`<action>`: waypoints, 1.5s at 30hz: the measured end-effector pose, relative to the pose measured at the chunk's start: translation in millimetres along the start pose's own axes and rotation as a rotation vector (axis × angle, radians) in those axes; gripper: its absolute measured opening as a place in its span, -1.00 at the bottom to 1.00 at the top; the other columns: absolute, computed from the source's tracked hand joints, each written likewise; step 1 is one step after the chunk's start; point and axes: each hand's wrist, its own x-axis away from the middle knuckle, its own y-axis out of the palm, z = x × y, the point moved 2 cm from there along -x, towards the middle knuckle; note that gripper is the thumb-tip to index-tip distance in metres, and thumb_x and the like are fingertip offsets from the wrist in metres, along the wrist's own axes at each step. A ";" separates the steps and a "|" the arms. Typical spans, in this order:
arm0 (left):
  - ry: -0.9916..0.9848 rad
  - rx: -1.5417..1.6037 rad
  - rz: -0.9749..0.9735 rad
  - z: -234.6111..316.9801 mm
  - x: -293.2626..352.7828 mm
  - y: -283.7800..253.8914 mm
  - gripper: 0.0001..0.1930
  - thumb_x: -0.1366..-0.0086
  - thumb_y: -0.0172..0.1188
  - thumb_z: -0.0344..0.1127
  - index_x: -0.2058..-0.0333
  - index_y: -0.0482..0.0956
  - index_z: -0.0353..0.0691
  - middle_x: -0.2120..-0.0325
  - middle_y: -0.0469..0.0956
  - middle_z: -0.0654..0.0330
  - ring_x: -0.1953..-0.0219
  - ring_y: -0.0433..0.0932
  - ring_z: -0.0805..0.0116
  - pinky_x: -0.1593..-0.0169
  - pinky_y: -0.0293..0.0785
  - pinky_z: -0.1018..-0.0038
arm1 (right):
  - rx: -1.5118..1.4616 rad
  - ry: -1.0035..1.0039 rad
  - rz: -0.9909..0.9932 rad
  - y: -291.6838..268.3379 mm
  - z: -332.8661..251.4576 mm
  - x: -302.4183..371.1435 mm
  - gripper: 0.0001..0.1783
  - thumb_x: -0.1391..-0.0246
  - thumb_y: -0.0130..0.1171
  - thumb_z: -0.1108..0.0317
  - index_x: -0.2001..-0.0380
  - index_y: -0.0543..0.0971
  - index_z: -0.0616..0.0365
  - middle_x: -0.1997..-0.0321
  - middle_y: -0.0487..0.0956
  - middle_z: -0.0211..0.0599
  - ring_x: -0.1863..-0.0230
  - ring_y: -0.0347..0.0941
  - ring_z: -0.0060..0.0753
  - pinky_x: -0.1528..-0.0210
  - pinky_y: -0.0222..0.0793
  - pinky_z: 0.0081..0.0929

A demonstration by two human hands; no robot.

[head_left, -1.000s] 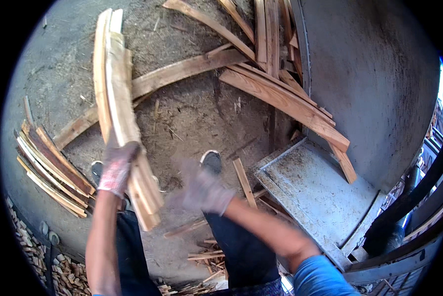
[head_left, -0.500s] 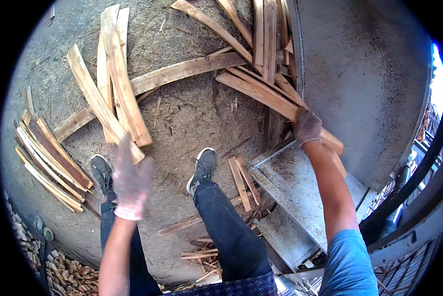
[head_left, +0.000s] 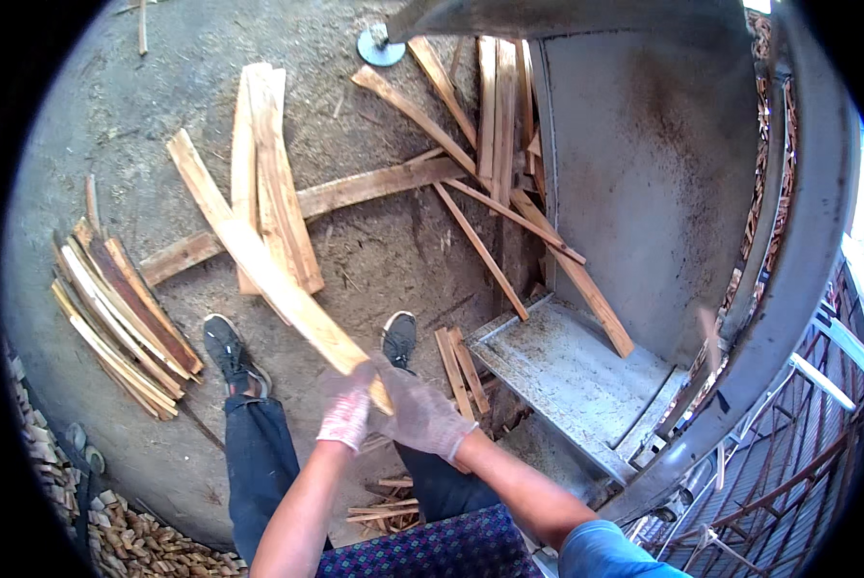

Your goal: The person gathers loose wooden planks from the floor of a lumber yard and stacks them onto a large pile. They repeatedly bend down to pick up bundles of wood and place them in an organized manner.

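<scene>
Both hands together, mid-frame just below center, at the near end of one long pale board [head_left: 268,265]. Left hand [head_left: 347,412] clamped on that end from its left side; right hand [head_left: 420,412] against its right edge, can't tell if my fingers close round it. Both gloved. Board runs from there to upper left, passing over a few loose boards [head_left: 288,207], which lie across a long crosswise plank [head_left: 374,188]. Strip bundle [head_left: 129,328] at left. Metal tray [head_left: 586,385] right of my hands, upright metal panel [head_left: 663,193] behind it, upper right. Two short offcuts [head_left: 454,371] near my right hand. Chopped wood blocks [head_left: 148,541] heaped lower left.
</scene>
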 end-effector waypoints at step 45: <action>0.314 -0.442 -0.142 57.5 -197.7 114.8 -0.25 -0.38 0.16 0.02 -0.35 0.26 -0.42 -0.17 0.48 -0.18 -0.20 0.48 0.08 -0.29 0.32 0.35 | 0.683 0.248 -0.071 -160.3 341.4 -245.2 -0.41 -0.19 0.16 -0.11 -0.18 0.55 -0.05 -0.09 0.58 0.19 0.00 0.61 0.13 -0.07 0.55 -0.11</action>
